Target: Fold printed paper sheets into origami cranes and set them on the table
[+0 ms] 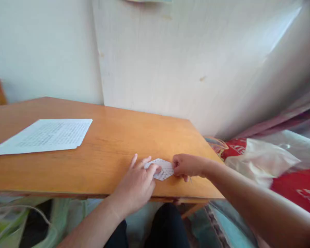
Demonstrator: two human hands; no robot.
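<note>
A small piece of folded paper [164, 169], white with printed characters and pointed at its corners, lies on the wooden table near the front edge. My left hand [139, 182] rests over its left end, fingers spread and some fingertips pressing on the paper. At the paper's right end, my right hand [184, 165] is closed, its curled fingers pinching the edge. The fingertips of the right hand are partly hidden, and the left hand covers part of the paper.
A stack of printed sheets [57, 134] lies on the left of the wooden table [124, 134]. A pale wall [155, 62] stands behind. Red bags and clear plastic [263, 158] are piled beyond the right edge. Under the table at left are more plastic bags [7, 224].
</note>
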